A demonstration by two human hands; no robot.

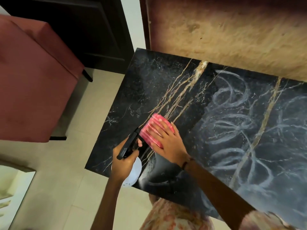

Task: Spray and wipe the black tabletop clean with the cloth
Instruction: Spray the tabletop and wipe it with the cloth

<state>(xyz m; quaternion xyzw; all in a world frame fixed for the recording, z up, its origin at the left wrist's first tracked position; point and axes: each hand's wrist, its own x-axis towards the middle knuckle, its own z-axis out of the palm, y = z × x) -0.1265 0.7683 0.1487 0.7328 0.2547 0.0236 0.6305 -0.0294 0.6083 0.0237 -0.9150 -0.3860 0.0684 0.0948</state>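
Both hands work at the bench's (149, 83) 7 o'clock corner: left hand (123, 163) wrapped round the sprayer (131, 173), right hand (167, 140) flat, fingers spread, on the pink cloth (154, 128). White swirls (240, 117) at 3 o'clock remain; a loaded cloth could simply smear them onward.

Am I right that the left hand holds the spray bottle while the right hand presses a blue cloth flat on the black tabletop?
Not quite: the cloth is pink, not blue, as the head view shows. The rest stands: the left hand holds the spray bottle and the right hand presses the cloth flat on the black tabletop.
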